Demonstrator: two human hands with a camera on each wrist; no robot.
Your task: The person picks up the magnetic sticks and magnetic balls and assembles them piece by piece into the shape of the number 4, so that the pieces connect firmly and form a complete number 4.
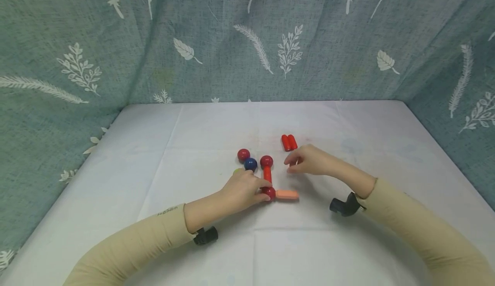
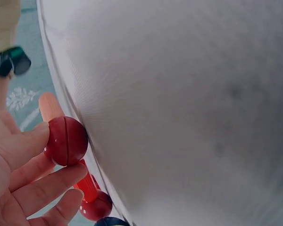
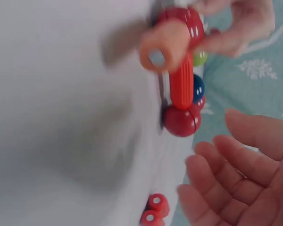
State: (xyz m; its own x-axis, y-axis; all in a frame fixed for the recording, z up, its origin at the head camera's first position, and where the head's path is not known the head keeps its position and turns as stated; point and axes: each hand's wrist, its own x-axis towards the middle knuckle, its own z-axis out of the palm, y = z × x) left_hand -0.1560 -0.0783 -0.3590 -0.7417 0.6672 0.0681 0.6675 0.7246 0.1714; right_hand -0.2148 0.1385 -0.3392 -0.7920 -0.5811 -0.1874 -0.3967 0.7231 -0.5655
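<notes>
My left hand (image 1: pixel 240 190) pinches a red ball (image 1: pixel 270 193) between thumb and fingers on the table. From that ball a peach-orange magnetic rod (image 1: pixel 287 195) points right, and a red rod (image 1: pixel 267 174) runs away to a second red ball (image 1: pixel 266 161). In the right wrist view, the orange rod's free end (image 3: pixel 156 57) shows a metal tip. Right of this joined piece my right hand (image 1: pixel 312 160) hovers with loosely bent fingers, holding nothing. Close beyond its fingers, two short red rods (image 1: pixel 289 142) lie side by side.
Behind the left hand are another red ball (image 1: pixel 243 154), a blue ball (image 1: pixel 250 164) and a light green ball (image 1: pixel 237 171), mostly hidden by that hand. A white cloth (image 1: pixel 255 251) covers the table. Patterned curtain (image 1: pixel 216 41) hangs at the back and sides.
</notes>
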